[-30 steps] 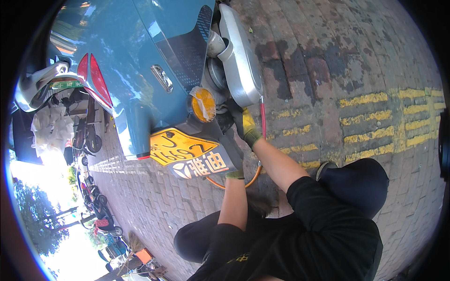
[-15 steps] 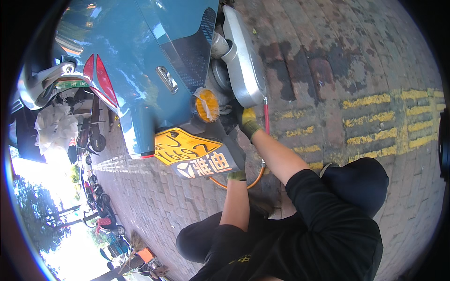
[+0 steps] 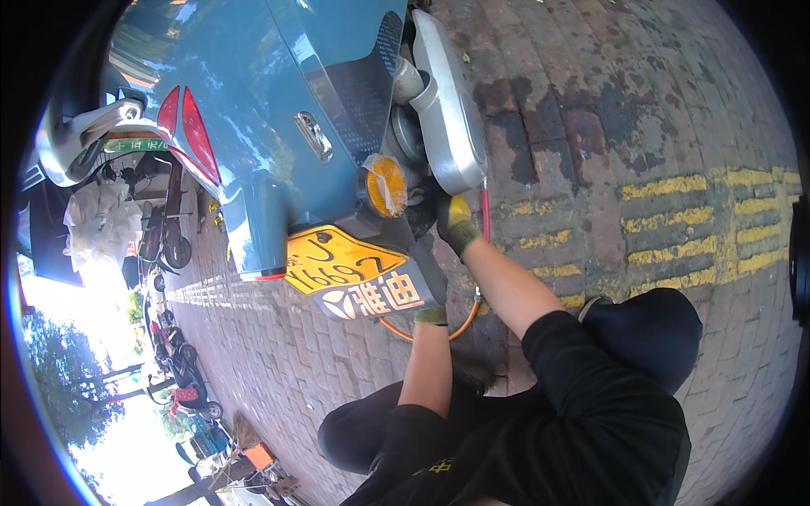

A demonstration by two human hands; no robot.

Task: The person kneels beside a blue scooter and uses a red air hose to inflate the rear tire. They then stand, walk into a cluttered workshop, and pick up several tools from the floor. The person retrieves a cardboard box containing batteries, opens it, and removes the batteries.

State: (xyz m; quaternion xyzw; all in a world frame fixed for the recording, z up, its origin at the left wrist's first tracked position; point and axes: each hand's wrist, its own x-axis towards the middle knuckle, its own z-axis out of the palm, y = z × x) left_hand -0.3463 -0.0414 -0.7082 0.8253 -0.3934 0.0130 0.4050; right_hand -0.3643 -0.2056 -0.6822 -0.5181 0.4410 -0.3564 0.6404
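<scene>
The head view looks down at a person crouching behind a blue electric scooter on a brick pavement. Both hands wear yellow-green gloves and both reach under the back of the scooter.

The right hand is up beside the back wheel, just below the grey side cover. Its fingers go in toward the dark wheel, and I cannot tell if they are closed on anything. A thin red rod stands right next to this hand, touching the edge of the glove or very close to it.

The left hand is lower, tucked behind the black mudflap. Only the glove cuff shows, so I cannot tell whether that hand is open or closed.

An orange hose curves in a loop on the ground between the two forearms, passing just under the left wrist.

A yellow number plate hangs above the mudflap. A round orange reflector sits on the scooter's side, near the wheel. Red tail lights shine at the back of the scooter.

The person wears black clothes, and one knee is bent up on the right. Yellow bumpy paving strips run across the bricks to the right. More parked scooters stand far off on the left.
</scene>
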